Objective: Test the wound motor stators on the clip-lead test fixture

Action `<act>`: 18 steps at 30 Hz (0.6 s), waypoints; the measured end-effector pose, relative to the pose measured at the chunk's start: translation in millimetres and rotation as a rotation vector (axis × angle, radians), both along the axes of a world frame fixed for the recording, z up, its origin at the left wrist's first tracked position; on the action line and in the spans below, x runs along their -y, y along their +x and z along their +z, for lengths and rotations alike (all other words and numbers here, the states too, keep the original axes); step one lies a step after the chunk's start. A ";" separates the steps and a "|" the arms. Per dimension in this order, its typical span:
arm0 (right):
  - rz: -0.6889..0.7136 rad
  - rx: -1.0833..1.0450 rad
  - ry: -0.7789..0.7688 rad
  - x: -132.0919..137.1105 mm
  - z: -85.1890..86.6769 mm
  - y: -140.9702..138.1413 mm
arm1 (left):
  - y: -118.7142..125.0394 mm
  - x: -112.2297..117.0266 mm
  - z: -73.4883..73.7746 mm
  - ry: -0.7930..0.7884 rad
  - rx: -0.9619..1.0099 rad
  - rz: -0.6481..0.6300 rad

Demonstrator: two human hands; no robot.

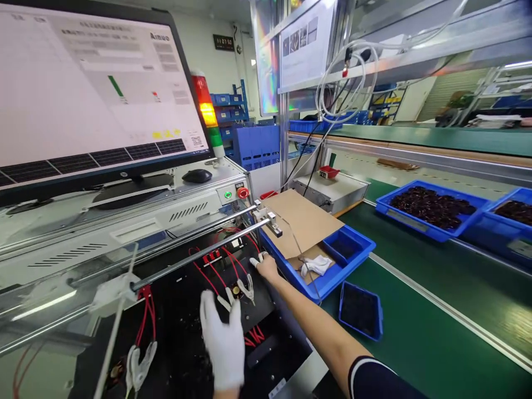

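My left hand (pixel 223 343), in a white glove, is held over the black fixture plate (pixel 178 332). Its fingers are stretched and the thumb stands apart; nothing shows in it. Just beyond its fingertips are white-handled clips (pixel 248 289) on red wires (pixel 214 272), beside a small copper-coloured coil (pixel 236 290). My right hand (pixel 268 267) is farther back, at the plate's right edge near the blue tray. White covers sit on its thumb and a fingertip, which are slightly apart; I make out nothing held. At lower left, another pair of white clips (pixel 140 363) hangs by a second coil (pixel 117 372).
Metal rods (pixel 203 248) cross above the plate. A monitor (pixel 95 94) stands on a white machine with a red button (pixel 243 192). To the right, a blue tray (pixel 361 246) holds cardboard (pixel 307 219) and a white glove (pixel 316 266). Blue bins (pixel 432 208) of dark parts lie on the green belt (pixel 419 310).
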State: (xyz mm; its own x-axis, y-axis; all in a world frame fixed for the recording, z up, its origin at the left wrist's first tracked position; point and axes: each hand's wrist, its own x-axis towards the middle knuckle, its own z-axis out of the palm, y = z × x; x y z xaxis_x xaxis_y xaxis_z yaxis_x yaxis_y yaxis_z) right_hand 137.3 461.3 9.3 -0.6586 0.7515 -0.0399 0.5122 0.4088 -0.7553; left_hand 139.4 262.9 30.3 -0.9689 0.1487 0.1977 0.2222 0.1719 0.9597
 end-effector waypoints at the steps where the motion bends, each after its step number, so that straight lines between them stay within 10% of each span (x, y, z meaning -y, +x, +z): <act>1: 0.002 -0.028 0.050 0.5 2.3 2.9 | -5.0 -9.9 -2.6 -0.056 0.058 0.071; 4: 0.145 -0.171 0.246 14.4 9.9 7.7 | -27.9 -30.3 -13.0 -0.162 0.208 0.187; 9: 0.414 0.057 0.121 39.6 27.0 7.4 | -42.3 -22.1 -17.7 -0.111 0.182 0.201; 14: 0.276 0.105 0.323 28.5 45.5 18.1 | 14.1 22.2 -22.0 -0.739 0.090 0.164; 18: 0.597 0.274 0.400 36.2 50.7 0.8 | 66.1 54.6 -49.8 -1.066 0.076 0.183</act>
State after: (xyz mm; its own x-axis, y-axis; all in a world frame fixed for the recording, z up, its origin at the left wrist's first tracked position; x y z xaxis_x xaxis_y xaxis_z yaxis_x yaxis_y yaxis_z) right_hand 138.2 425.1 60.0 -0.9628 0.2634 -0.0602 0.2666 0.8900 -0.3700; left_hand 205.5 208.2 -19.5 -0.9981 0.0603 -0.0090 0.0547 0.9501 0.3072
